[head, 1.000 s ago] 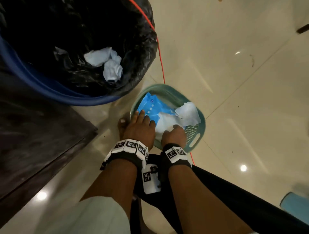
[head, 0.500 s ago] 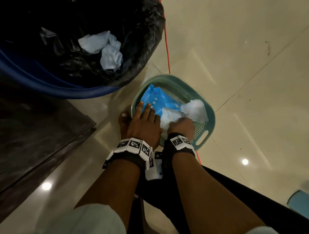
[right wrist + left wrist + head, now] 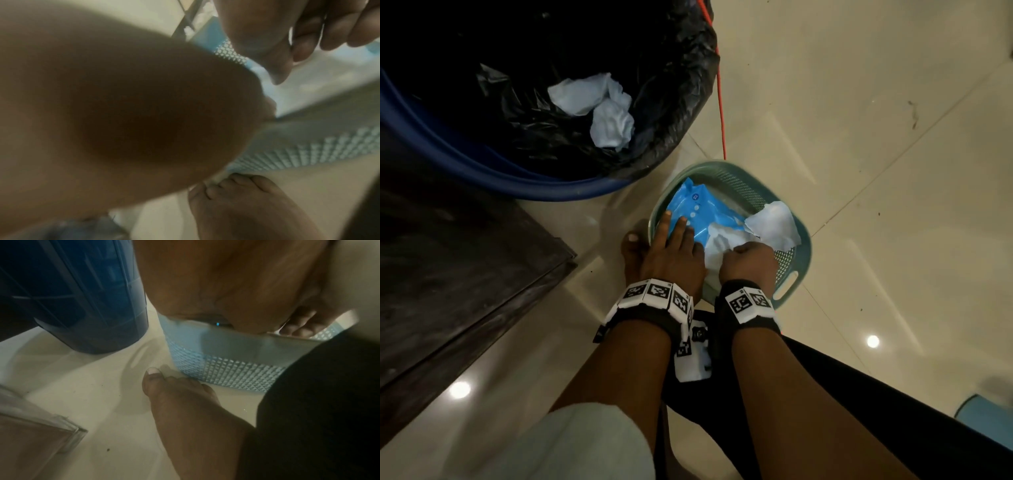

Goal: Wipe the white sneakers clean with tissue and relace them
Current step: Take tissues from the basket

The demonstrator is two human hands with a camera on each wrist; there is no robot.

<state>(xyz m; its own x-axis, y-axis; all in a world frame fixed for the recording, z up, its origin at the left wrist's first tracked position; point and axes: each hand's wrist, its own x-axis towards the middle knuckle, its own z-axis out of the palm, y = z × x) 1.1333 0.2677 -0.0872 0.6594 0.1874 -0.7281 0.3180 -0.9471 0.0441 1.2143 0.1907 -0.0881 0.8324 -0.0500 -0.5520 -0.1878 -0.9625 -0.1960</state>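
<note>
A teal mesh basket [image 3: 739, 171] sits on the floor and holds a blue tissue pack [image 3: 702, 209] with white tissue [image 3: 774, 222] spilling out of it. My left hand [image 3: 671, 250] lies on the pack with straight fingers. My right hand [image 3: 750, 263] is curled into a bunch of the white tissue [image 3: 719, 246] beside it. The left wrist view shows the basket's wall [image 3: 226, 369] from outside. The right wrist view is blurred, with curled fingers [image 3: 308, 32] over the basket. No sneakers are in view.
A blue bin [image 3: 517, 178] lined with a black bag holds used tissues [image 3: 599, 106], just left of and behind the basket. Dark wooden furniture [image 3: 448, 257] stands at the left. An orange cord [image 3: 720, 113] runs along the tiled floor. My bare foot [image 3: 631, 250] touches the basket.
My right hand's fingers have curled tighter into the white tissue. My left hand has stayed on the blue pack. The head view has shifted slightly.
</note>
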